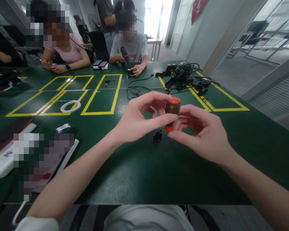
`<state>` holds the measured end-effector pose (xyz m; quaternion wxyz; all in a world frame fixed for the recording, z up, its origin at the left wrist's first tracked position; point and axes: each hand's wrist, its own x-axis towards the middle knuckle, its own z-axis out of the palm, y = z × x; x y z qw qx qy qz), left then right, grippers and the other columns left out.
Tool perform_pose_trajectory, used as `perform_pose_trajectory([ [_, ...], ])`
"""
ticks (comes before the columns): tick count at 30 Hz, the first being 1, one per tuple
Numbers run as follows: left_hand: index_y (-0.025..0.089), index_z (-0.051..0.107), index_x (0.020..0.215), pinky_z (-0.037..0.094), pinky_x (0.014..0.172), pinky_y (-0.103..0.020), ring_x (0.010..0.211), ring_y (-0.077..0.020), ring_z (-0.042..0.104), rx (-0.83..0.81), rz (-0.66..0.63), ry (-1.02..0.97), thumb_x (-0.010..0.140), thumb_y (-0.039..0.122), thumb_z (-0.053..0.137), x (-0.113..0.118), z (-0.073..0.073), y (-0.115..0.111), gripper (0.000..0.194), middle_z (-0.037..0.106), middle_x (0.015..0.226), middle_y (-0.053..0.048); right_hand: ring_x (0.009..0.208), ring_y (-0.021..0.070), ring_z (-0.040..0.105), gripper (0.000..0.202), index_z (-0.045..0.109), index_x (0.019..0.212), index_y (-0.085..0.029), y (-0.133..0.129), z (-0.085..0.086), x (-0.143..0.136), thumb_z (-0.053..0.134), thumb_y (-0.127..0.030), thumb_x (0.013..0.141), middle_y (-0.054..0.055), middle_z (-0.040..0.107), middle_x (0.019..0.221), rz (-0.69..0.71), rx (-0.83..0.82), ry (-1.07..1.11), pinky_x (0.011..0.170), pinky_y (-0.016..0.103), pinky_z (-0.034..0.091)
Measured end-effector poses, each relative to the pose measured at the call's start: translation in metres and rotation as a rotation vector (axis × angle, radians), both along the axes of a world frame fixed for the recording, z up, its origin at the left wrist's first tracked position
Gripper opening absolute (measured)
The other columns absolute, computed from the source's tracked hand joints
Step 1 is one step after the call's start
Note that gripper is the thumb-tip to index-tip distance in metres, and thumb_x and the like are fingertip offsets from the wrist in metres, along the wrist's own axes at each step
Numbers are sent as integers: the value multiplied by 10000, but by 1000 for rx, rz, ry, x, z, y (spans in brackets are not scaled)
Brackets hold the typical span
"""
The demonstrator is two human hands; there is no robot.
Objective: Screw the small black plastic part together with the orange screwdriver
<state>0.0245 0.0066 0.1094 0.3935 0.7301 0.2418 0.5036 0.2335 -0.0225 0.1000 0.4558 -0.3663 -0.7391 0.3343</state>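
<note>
Held up over the table is a short orange-and-black screwdriver handle (172, 107). My left hand (144, 117) grips it from the left, its thumb across the front. From the right, my right hand (199, 131) closes on the handle's lower end, thumb at the bottom and fingers curled; those fingertips are partly hidden. No shaft can be made out on the handle. Just below my hands, a small black round-based part (157, 137) with a narrow stub stands on the green table (139, 173).
Phones and white power-bank-like cases (9, 157) lie at the left, near my left forearm. A white ring (70, 106) rests among yellow tape outlines. Tangled black cables (183, 75) spread at the back right. Across the table, one person holds a power drill (125, 54); another sits to the left.
</note>
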Motion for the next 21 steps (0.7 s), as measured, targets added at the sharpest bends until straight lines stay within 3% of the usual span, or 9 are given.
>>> perform_pose_trajectory([
  [3, 223, 750, 1105, 552, 776, -286, 997, -189, 723, 45, 0, 18, 864, 336, 862, 0, 1, -1, 289, 758, 1149, -31, 613, 143, 671, 163, 736, 934, -220, -2, -1, -12, 850, -304, 851, -10, 705, 749, -94, 119, 36, 584, 244, 606],
  [6, 260, 730, 1233, 552, 909, -322, 1195, -243, 685, -8, -149, 85, 851, 272, 836, -9, -9, 14, 397, 724, 1304, -40, 649, 159, 704, 111, 754, 902, -220, 1, -6, -12, 840, -270, 851, 3, 738, 772, -106, 210, 33, 622, 259, 637],
  [9, 232, 700, 1312, 531, 965, -368, 1255, -270, 667, -195, -343, 144, 852, 263, 712, -18, -33, 40, 461, 726, 1340, -77, 650, 165, 715, 86, 774, 913, -225, 6, -10, -6, 831, -221, 848, 8, 765, 814, -143, 273, 82, 617, 266, 643],
  [12, 200, 703, 1313, 474, 1026, -395, 1315, -283, 625, -279, -322, 442, 769, 247, 775, -21, -61, 56, 550, 701, 1409, -90, 635, 156, 712, 117, 788, 928, -235, 11, -13, -2, 832, -170, 841, -2, 777, 839, -144, 321, 132, 602, 254, 634],
  [14, 188, 713, 1297, 460, 1035, -386, 1272, -271, 644, -334, -372, 531, 728, 301, 854, -18, -75, 56, 596, 721, 1380, -89, 643, 158, 719, 128, 792, 923, -236, 13, -17, -2, 825, -144, 840, -4, 781, 842, -134, 331, 145, 611, 255, 640],
  [16, 169, 746, 1216, 463, 1016, -361, 1159, -234, 681, -372, -427, 554, 738, 322, 872, -15, -82, 53, 517, 768, 1268, -79, 652, 161, 727, 141, 794, 926, -234, 16, -21, -3, 808, -122, 841, -4, 784, 839, -120, 327, 144, 620, 256, 646],
  [21, 162, 772, 1027, 459, 830, -275, 917, -154, 667, -404, -398, 512, 749, 286, 874, -11, -84, 48, 321, 788, 1016, -31, 661, 158, 731, 122, 790, 920, -217, 18, -28, -3, 789, -116, 853, 8, 787, 834, -88, 311, 105, 624, 243, 638],
])
